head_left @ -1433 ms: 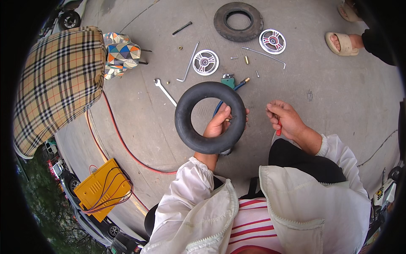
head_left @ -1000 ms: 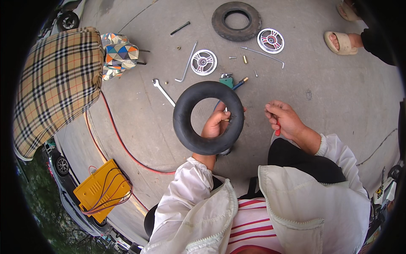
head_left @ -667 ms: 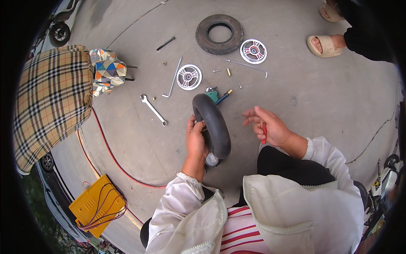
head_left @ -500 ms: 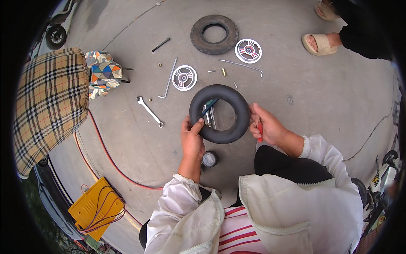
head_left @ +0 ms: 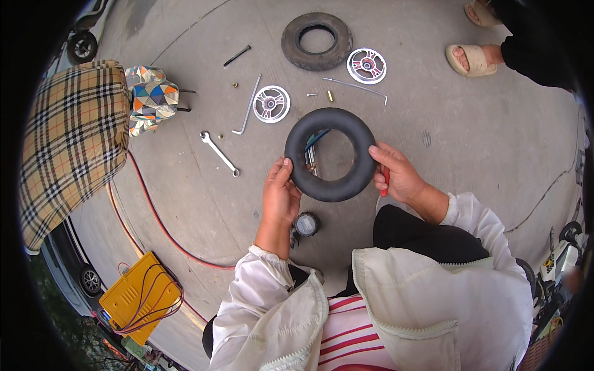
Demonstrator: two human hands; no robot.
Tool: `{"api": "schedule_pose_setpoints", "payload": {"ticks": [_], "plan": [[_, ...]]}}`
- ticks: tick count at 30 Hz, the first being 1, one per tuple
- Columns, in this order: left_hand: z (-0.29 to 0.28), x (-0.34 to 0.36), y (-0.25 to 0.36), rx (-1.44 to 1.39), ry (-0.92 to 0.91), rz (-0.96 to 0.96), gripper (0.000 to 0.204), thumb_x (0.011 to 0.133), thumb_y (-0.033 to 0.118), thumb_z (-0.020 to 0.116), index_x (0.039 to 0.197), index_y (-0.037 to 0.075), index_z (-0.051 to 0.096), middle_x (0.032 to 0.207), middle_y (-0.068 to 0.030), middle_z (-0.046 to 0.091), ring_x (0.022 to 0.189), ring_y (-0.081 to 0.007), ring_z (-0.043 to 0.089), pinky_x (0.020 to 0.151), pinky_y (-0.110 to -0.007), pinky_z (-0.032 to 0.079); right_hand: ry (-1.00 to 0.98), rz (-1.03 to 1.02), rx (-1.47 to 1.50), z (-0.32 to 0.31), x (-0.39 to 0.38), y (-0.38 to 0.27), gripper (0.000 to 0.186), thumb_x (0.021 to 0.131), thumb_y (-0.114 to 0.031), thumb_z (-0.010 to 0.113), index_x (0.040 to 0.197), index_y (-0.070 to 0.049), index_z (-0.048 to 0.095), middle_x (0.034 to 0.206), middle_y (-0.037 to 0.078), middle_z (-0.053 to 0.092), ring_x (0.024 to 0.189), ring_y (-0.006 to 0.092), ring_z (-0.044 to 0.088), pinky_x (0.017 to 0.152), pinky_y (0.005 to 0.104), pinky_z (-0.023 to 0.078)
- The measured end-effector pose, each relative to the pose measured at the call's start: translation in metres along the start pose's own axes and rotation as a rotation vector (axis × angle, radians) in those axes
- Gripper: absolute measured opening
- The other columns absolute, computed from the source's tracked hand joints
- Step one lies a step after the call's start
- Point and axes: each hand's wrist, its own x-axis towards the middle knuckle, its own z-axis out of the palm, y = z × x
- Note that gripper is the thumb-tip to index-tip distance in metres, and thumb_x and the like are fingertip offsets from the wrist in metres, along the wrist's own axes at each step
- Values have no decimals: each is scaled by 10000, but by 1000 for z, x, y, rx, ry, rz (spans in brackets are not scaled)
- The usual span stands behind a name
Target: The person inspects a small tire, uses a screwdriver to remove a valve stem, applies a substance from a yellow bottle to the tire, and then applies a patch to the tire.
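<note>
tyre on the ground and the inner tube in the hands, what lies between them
In the head view, a small bolt, a brass cylinder and part of a bent rod lie between the tyre and the inner tube.

Diffuse daylight is falling evenly across the concrete floor (head_left: 470,161); shadows are lying faint and soft-edged; the inner tube (head_left: 334,191) is showing a dull sheen; fisheye distortion is bowing outlines toward the rim; black vignetting is masking the corners; foliage (head_left: 49,303) at lower left is reading dark.
</note>
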Motion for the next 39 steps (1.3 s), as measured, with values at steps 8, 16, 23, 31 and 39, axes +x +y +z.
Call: {"api": "schedule_pose_setpoints", "payload": {"ticks": [8, 16, 23, 31, 39], "plan": [[-3, 0, -3, -12, -22, 21, 354, 1078, 251, 534, 1329, 3, 566, 1170, -96, 689, 1037, -214, 684, 927, -362, 557, -115, -18, 54, -3, -1, -1, 288, 1036, -361, 594, 1139, -93, 586, 860, -19, 568, 559, 52, 429, 470, 212, 349], [9, -6, 13, -105, -203, 91, 611, 930, 71, 537, 1523, 22, 395, 1394, -98, 578, 1228, -228, 587, 1076, -389, 459, -42, 49, 168, -12, 5, 6, 234, 982, -254, 507, 1114, -73, 573, 863, 25, 586, 544, 109, 425, 489, 261, 368], [13, -5, 15, -34, -248, 222, 699, 848, -12, 514, 1535, 1, 384, 1436, -109, 542, 1316, -206, 523, 1141, -362, 399, -121, 101, 37, -18, 4, 16, 230, 944, -169, 506, 1129, -42, 555, 831, 36, 553, 553, 100, 439, 483, 254, 374], [2, 0, 20, 36, -70, 231, 573, 906, -4, 515, 1473, -37, 443, 1343, -103, 605, 1116, -166, 628, 984, -321, 531, -177, 182, -107, -16, 1, 19, 286, 1023, -255, 564, 1210, -40, 538, 892, 20, 548, 589, 92, 446, 506, 245, 368], [0, 2, 18, 119, -38, 157, 499, 993, 95, 552, 1460, -54, 459, 1302, -107, 641, 1079, -158, 653, 931, -302, 550, -130, 118, -114, -12, 3, 19, 291, 1042, -303, 609, 1168, -41, 593, 894, 3, 555, 575, 54, 473, 449, 197, 326]]}}
